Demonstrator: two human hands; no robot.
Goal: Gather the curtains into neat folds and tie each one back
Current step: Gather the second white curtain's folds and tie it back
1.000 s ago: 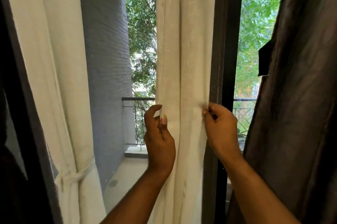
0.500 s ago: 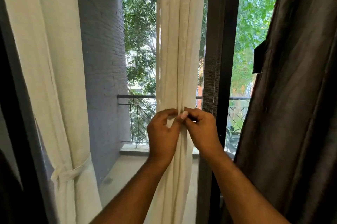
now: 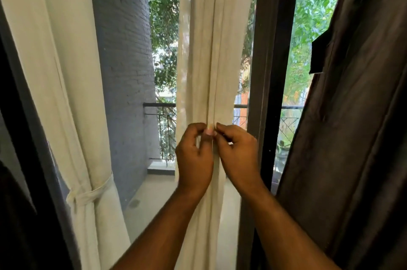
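A cream curtain [image 3: 204, 49] hangs in the middle of the window, drawn into narrow vertical folds. My left hand [image 3: 193, 159] and my right hand [image 3: 240, 157] meet at waist height, fingertips pinching the folds together from both sides. To the left hangs a second cream curtain [image 3: 55, 60], bound low down by a cream tie-back [image 3: 92, 192]. A dark brown curtain [image 3: 356, 137] hangs loose at the right.
A dark window frame post [image 3: 273, 71] stands just right of my hands. Beyond the glass lie a grey brick wall [image 3: 125, 71], a balcony railing [image 3: 158, 105] and green trees. A dark curtain edge [image 3: 19, 181] fills the far left.
My hands came together from the curtain's two edges, gathering the spread cloth into a narrow bunch of folds. The curtain is now narrower than a second ago.
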